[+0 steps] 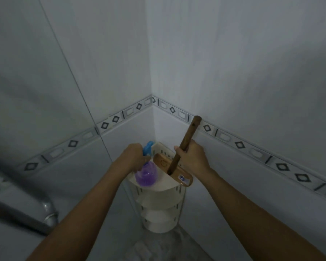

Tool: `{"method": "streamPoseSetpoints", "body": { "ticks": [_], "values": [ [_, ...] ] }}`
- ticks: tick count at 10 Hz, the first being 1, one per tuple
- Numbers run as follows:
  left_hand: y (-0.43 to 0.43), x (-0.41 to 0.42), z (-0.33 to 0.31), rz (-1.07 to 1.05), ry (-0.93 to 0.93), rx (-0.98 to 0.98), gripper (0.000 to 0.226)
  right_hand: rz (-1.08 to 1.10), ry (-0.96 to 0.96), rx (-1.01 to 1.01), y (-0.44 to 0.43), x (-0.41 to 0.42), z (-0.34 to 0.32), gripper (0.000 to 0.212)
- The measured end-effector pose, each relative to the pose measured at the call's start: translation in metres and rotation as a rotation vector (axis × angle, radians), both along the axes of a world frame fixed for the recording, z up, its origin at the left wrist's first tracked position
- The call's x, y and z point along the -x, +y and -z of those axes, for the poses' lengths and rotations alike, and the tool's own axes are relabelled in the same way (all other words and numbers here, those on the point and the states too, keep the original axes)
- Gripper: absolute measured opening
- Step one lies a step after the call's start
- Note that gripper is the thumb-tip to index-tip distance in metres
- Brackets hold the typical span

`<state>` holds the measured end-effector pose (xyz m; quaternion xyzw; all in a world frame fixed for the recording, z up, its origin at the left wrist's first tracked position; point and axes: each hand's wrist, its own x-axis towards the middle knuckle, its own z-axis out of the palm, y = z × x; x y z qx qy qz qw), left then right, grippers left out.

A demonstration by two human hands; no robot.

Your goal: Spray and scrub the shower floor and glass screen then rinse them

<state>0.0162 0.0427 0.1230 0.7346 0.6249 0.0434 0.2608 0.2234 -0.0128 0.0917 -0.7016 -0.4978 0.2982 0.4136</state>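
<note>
Purple spray bottle (146,175) with blue trigger over the top tier of the white corner shelf (163,189), left hand (135,155) closed around its neck, wooden brush (172,171) just beside it – right hand (191,157) gripping the handle, 2 tiled walls (233,72) behind the shelf.

Spray bottle (146,171): purple liquid, blue trigger, tilted over top shelf. Wooden scrub brush (174,170): long handle, angled upward.
</note>
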Motion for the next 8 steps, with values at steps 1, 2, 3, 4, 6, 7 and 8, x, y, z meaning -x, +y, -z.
{"method": "streamPoseSetpoints", "body": {
  "ticks": [1,2,3,4,6,7,8],
  "values": [
    [0.012,0.008,0.016,-0.046,0.01,0.03,0.031,-0.048,-0.01,0.023,0.035,0.009,0.01,0.022],
    [0.024,0.014,0.033,-0.069,0.031,0.029,0.032,-0.065,-0.023,0.066,0.061,0.02,0.024,0.024],
    [0.027,0.015,0.04,-0.099,0.056,0.048,0.035,-0.056,0.003,0.103,0.07,0.028,0.042,0.018],
    [0.035,0.015,0.05,-0.122,0.042,0.063,0.037,-0.033,0.012,0.125,0.076,0.029,0.06,0.02],
    [0.04,0.018,0.065,-0.124,0.046,0.047,0.037,-0.029,0.031,0.167,0.077,0.03,0.076,0.017],
    [0.038,0.014,0.065,-0.099,0.062,0.031,0.039,-0.069,0.017,0.181,0.072,0.028,0.069,0.018],
    [0.034,0.01,0.055,-0.059,0.111,-0.06,0.049,-0.086,-0.049,0.17,0.066,0.022,0.061,0.02]
  ]
}}
